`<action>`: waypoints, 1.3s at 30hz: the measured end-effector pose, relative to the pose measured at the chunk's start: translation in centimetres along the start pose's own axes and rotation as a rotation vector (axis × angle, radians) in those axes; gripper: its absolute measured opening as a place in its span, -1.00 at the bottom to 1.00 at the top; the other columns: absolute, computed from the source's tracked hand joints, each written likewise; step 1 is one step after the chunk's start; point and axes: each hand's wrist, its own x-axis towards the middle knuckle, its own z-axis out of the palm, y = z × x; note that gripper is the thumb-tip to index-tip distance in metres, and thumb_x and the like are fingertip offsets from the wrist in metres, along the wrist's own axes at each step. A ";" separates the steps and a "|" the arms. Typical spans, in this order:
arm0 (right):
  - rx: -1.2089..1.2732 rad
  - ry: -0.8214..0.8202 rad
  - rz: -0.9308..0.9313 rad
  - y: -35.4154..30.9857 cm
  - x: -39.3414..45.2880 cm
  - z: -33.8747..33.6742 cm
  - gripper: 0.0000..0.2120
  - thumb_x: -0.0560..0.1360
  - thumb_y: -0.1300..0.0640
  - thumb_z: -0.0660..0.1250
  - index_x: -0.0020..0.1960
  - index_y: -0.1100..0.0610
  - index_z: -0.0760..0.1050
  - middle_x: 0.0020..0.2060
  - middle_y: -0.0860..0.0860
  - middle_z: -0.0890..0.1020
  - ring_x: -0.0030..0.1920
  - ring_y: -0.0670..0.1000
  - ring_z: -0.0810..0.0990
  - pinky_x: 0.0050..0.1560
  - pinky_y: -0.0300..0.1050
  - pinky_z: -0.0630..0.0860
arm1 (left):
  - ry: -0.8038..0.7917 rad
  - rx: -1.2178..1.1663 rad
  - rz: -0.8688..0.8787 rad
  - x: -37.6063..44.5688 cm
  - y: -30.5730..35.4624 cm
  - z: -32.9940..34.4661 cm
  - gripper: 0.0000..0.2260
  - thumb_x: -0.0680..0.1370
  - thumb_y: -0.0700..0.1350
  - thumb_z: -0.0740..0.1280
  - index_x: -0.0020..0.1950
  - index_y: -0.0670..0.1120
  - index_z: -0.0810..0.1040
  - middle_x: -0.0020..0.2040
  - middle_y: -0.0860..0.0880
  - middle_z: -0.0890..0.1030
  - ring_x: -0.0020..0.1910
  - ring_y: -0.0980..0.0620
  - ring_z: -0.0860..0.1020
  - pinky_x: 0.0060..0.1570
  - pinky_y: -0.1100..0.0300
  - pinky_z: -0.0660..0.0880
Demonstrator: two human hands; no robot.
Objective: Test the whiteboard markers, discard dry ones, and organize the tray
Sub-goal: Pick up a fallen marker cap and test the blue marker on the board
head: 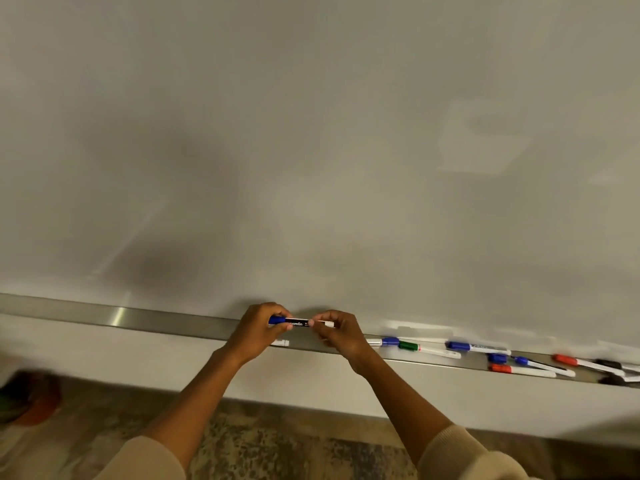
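A broad whiteboard is filling most of the view, its pale surface carrying soft shadows and a faint bright patch toward the right. Along its lower edge a long metal tray is running from left to lower right, catching a streak of light on its left stretch. Below it a patterned floor is showing, with a blurred dark-and-orange shape sitting at the far left edge. Two forearms in beige sleeves are reaching up from the bottom of the frame and meeting just above the tray's middle. The left hand is curling its fingers round the blue cap end of a black-barrelled marker, while the right hand is pinching the other end of the barrel, so both hands are clamped on the same pen and holding it level, close in front of the board's lower edge. Whether the cap is seated or coming loose cannot be told. A white marker end is peeking out from under the left hand in the tray. To the right of the hands, loose markers are lying scattered in the tray: a blue-capped one beside a green-capped one, another blue-capped one further along, then red-capped ones and black-capped ones near the right edge.
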 end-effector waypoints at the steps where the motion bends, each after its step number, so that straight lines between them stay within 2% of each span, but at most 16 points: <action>1: -0.093 -0.001 -0.032 0.6 0.7 0.5 -0.86 0.48 0.09 0.50 0.00 0.11 0.70 -0.17 -0.02 0.70 -0.17 -0.08 0.60 -0.10 -0.20 0.51 | 0.012 0.051 -0.015 0.1 -1.1 0.4 -0.90 0.48 -0.17 0.48 -0.05 -0.02 0.65 -0.13 0.07 0.63 -0.12 0.10 0.59 -0.04 0.14 0.58; 5: -0.452 -0.043 -0.130 2.6 2.9 2.4 -0.81 0.57 0.19 0.37 0.15 0.11 0.67 0.07 0.04 0.70 0.00 -0.02 0.60 0.07 -0.22 0.49 | 0.099 0.240 -0.019 0.4 -4.4 1.8 -0.90 0.45 -0.24 0.48 -0.09 -0.07 0.66 -0.17 0.03 0.60 -0.16 0.07 0.52 -0.13 0.19 0.51; 7: -0.551 -0.039 -0.142 3.5 3.8 3.3 -0.77 0.58 0.20 0.32 0.19 0.06 0.65 0.12 0.03 0.69 0.10 0.04 0.62 0.16 -0.15 0.51 | 0.136 0.321 -0.023 0.7 -5.7 2.3 -0.89 0.44 -0.27 0.48 -0.10 -0.08 0.67 -0.18 0.01 0.62 -0.14 0.03 0.50 -0.14 0.18 0.47; 11: -0.688 0.016 -0.191 4.5 4.7 5.2 -0.71 0.57 0.22 0.29 0.21 -0.01 0.64 0.13 0.04 0.69 0.13 0.13 0.62 0.19 0.00 0.54 | 0.189 0.402 -0.041 1.2 -7.5 2.7 -0.89 0.40 -0.31 0.49 -0.13 -0.13 0.67 -0.18 -0.04 0.63 -0.13 -0.07 0.52 -0.14 0.03 0.54; 18: -0.849 0.043 -0.333 6.1 5.9 7.2 -0.60 0.56 0.32 0.26 0.29 -0.01 0.59 0.13 0.12 0.68 0.14 0.23 0.58 0.18 0.06 0.54 | 0.236 0.468 -0.053 0.6 -9.6 2.7 -0.82 0.35 -0.36 0.51 -0.10 -0.18 0.66 -0.16 -0.10 0.65 -0.16 -0.13 0.57 -0.13 0.01 0.57; 22: -0.915 -0.048 -0.328 6.9 6.2 8.3 -0.59 0.56 0.30 0.25 0.31 -0.03 0.56 0.13 0.13 0.67 0.19 0.22 0.55 0.23 0.06 0.49 | 0.202 0.479 -0.082 0.0 -10.4 3.0 -0.95 0.46 -0.23 0.47 -0.11 -0.17 0.64 -0.19 -0.10 0.63 -0.19 -0.12 0.56 -0.13 -0.01 0.54; 24: -0.927 -0.056 -0.348 7.0 6.1 8.3 -0.60 0.54 0.29 0.25 0.31 0.01 0.56 0.11 0.14 0.67 0.15 0.23 0.58 0.20 0.07 0.50 | 0.188 0.491 -0.081 -0.3 -10.9 3.2 -0.91 0.53 -0.12 0.40 -0.06 -0.14 0.63 -0.14 -0.08 0.64 -0.14 -0.12 0.57 -0.07 -0.06 0.53; 30: -0.960 0.161 -0.426 7.9 4.4 4.7 -0.62 0.49 0.29 0.35 0.27 0.04 0.59 0.08 0.07 0.70 0.09 0.19 0.60 0.10 0.09 0.57 | 0.213 0.466 -0.036 -0.6 -9.6 4.5 -0.66 0.58 0.09 0.15 0.03 -0.11 0.60 -0.04 -0.07 0.64 -0.03 -0.10 0.56 0.04 -0.02 0.52; 33: -1.069 0.251 -0.387 8.8 3.1 1.0 -0.57 0.37 0.32 0.50 0.19 0.04 0.63 0.04 0.04 0.70 0.05 0.14 0.62 0.01 0.05 0.59 | 0.213 0.359 -0.038 -0.9 -8.1 6.3 -0.76 0.59 0.00 0.27 0.10 -0.13 0.59 0.05 -0.10 0.62 0.08 -0.12 0.54 0.09 -0.02 0.53; 35: -1.151 0.267 -0.309 9.2 2.4 -1.5 -0.53 0.34 0.34 0.52 0.20 0.05 0.61 0.08 0.06 0.69 0.08 0.16 0.61 0.05 0.09 0.56 | 0.197 0.281 -0.032 -1.2 -7.1 7.5 -0.78 0.58 -0.06 0.33 0.16 -0.14 0.58 0.13 -0.10 0.61 0.16 -0.11 0.53 0.15 -0.01 0.52; 39: -1.337 0.182 -0.132 9.1 1.9 -6.0 -0.57 0.51 0.30 0.35 0.34 0.05 0.48 0.30 0.07 0.55 0.30 0.18 0.43 0.26 0.11 0.39 | 0.180 0.194 -0.012 -1.7 -4.6 9.8 -0.72 0.57 -0.01 0.28 0.19 -0.13 0.58 0.18 -0.12 0.59 0.22 -0.10 0.51 0.19 0.00 0.51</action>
